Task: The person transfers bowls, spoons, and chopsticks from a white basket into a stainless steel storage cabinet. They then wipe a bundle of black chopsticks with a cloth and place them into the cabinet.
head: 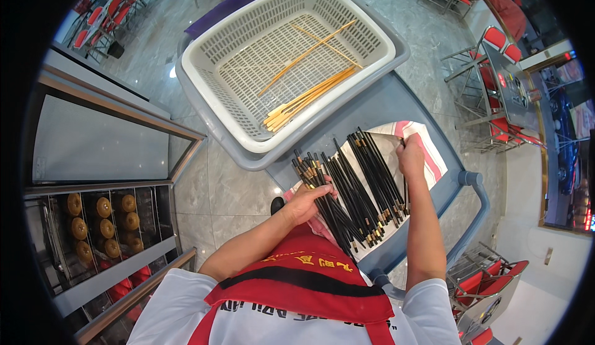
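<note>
My left hand [304,202] is closed around a bundle of black chopsticks [332,219] with gold-coloured bands near their ends. To its right, more black chopsticks [353,189] lie side by side in a loose row, and another group of black chopsticks [375,173] sits beside them. All rest on a white cloth with pink stripes [430,152]. At the right end of the row my right hand [411,159] grips a black chopstick [406,198], whose ends show above and below the fist. Some fingers of both hands are hidden.
The cloth lies on a grey-blue cart top [386,99] with a curved handle [481,205]. At its far end a white plastic basket [197,73], nested in a grey tub [223,143], holds long wooden sticks [311,96]. A glass-fronted cabinet [102,140] stands left; folding tables [511,92] stand right.
</note>
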`<state>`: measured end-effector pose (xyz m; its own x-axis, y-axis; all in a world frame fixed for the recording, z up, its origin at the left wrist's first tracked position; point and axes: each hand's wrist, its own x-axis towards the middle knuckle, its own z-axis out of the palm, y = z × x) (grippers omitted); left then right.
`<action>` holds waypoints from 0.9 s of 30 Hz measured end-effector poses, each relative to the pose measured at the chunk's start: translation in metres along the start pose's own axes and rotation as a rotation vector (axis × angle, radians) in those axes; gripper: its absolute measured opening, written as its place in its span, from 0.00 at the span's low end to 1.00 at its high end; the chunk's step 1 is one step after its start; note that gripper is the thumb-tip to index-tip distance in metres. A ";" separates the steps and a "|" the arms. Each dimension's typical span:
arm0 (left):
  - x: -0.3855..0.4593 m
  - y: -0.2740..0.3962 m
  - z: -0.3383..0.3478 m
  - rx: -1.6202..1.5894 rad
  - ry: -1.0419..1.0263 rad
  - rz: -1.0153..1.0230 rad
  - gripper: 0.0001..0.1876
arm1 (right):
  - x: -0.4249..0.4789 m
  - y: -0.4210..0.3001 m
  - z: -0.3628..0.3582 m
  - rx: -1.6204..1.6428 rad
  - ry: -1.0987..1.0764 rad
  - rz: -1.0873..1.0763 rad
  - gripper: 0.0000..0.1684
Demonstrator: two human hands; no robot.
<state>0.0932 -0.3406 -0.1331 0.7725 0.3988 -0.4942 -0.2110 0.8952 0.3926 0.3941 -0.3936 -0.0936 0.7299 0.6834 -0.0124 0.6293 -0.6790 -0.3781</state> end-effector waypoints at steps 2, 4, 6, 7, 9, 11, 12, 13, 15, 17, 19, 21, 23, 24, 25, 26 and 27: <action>0.000 0.000 0.002 -0.011 -0.003 -0.009 0.14 | 0.006 0.022 -0.010 0.294 -0.287 0.090 0.10; -0.001 0.000 -0.001 -0.032 0.010 -0.014 0.14 | 0.002 0.005 -0.043 0.451 -0.654 0.131 0.10; 0.000 -0.002 -0.004 -0.047 0.010 -0.027 0.14 | -0.008 -0.005 -0.066 0.420 -0.895 0.181 0.10; 0.000 -0.003 -0.006 -0.054 0.004 -0.034 0.14 | -0.016 -0.006 -0.067 0.507 -0.905 0.203 0.10; 0.000 -0.006 -0.005 -0.063 -0.033 -0.049 0.14 | -0.038 -0.015 -0.065 0.678 -0.919 0.247 0.12; -0.002 -0.007 0.001 -0.063 -0.060 -0.052 0.16 | -0.073 -0.062 -0.056 0.827 -0.948 0.219 0.14; -0.003 -0.006 0.005 -0.062 -0.079 -0.059 0.17 | -0.088 -0.079 -0.043 0.900 -0.942 0.226 0.16; -0.003 -0.006 0.009 -0.060 -0.100 -0.067 0.18 | -0.098 -0.091 -0.028 0.975 -0.931 0.231 0.19; -0.005 -0.007 0.010 -0.049 -0.102 -0.079 0.21 | -0.105 -0.101 0.011 0.660 -0.732 0.002 0.21; -0.005 -0.008 0.005 -0.022 -0.078 -0.091 0.24 | -0.117 -0.121 0.033 0.982 -0.688 0.148 0.21; -0.005 -0.007 0.001 0.009 -0.031 -0.085 0.23 | -0.128 -0.133 0.032 1.025 -0.580 0.007 0.21; -0.004 -0.006 -0.002 0.026 -0.009 -0.060 0.22 | -0.115 -0.120 0.025 0.828 -0.487 -0.211 0.17; -0.004 -0.005 -0.007 0.021 -0.037 -0.035 0.19 | -0.089 -0.103 0.018 0.488 -0.063 -0.326 0.15; -0.004 -0.004 -0.006 0.011 -0.036 -0.029 0.18 | -0.073 -0.086 0.019 0.354 0.040 -0.349 0.18; -0.005 -0.002 -0.004 0.001 -0.036 -0.021 0.17 | -0.058 -0.066 0.021 0.154 0.099 -0.437 0.20; -0.004 -0.002 -0.003 0.002 -0.043 -0.031 0.17 | -0.045 -0.038 0.027 0.207 -0.031 -0.399 0.20; -0.003 -0.002 -0.002 0.005 -0.050 -0.039 0.17 | -0.034 -0.016 0.029 0.308 -0.068 -0.428 0.21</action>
<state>0.0896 -0.3434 -0.1340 0.8091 0.3534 -0.4695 -0.1774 0.9086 0.3782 0.3513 -0.3982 -0.1141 0.3997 0.9049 0.1463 0.7520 -0.2325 -0.6168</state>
